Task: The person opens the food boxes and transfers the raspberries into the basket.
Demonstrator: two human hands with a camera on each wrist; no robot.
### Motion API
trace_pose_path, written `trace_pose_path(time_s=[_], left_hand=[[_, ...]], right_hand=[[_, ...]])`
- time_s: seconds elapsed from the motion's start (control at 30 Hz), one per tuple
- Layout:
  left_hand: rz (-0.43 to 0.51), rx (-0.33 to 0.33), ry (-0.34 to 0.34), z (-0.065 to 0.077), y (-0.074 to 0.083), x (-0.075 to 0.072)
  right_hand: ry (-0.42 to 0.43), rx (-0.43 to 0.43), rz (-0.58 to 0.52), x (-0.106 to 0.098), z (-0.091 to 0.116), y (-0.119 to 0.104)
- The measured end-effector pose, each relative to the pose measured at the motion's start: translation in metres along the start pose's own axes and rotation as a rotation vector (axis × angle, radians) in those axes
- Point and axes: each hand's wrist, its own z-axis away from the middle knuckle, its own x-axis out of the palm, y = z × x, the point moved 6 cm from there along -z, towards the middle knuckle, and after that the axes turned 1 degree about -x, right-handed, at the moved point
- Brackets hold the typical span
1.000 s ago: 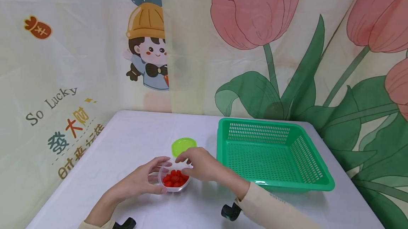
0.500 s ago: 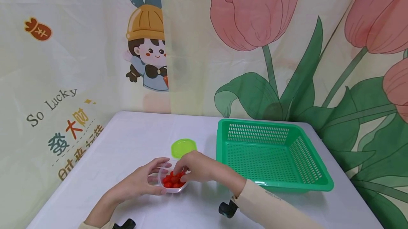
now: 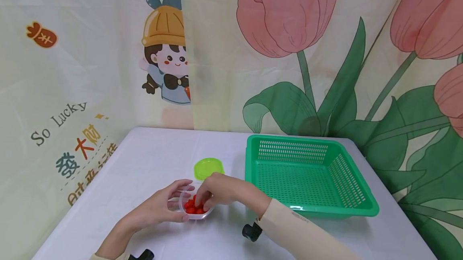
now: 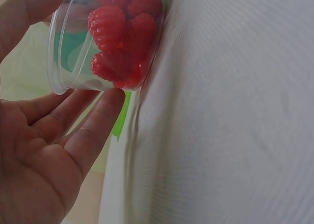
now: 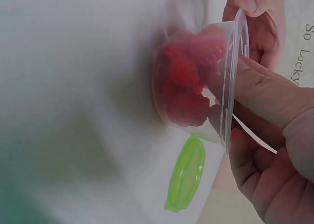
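Several red raspberries (image 3: 190, 205) lie in a small clear plastic tub (image 3: 195, 217) at the front middle of the table. My left hand (image 3: 162, 205) holds the tub from its left side, thumb at the near side and fingers spread round the far side. In the left wrist view, a fingertip touches the tub's lower wall. My right hand (image 3: 220, 189) reaches over the rim from the right, thumb and fingers bent down among the raspberries. In the right wrist view, thumb and fingers dip inside the tub (image 5: 228, 86); I cannot tell whether they pinch a raspberry.
A bright green lid (image 3: 207, 167) lies flat just behind the tub. To the right stands a large green plastic basket (image 3: 307, 210) with slotted walls. A white cloth covers the table (image 3: 152, 151), and a printed curtain (image 3: 217, 71) hangs behind it.
My right hand has moved down from above the tub into it, and its thumb and fingers have drawn closer together among the raspberries. The left hand has stayed on the tub.
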Motion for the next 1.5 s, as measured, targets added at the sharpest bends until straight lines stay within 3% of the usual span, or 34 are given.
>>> trace_pose_path(time_s=[0.6, 1.17, 1.5], left_hand=[[0.018, 0.029, -0.029, 0.001, -0.002, -0.001], [0.030, 0.030, -0.031, 0.001, -0.003, -0.001], [0.029, -0.003, -0.027, 0.001, -0.005, -0.001]], right_hand=[[-0.092, 0.030, 0.021, 0.007, -0.011, 0.000], [-0.055, 0.033, 0.048, 0.009, -0.008, 0.004], [0.019, 0.005, 0.054, -0.007, 0.009, -0.005]])
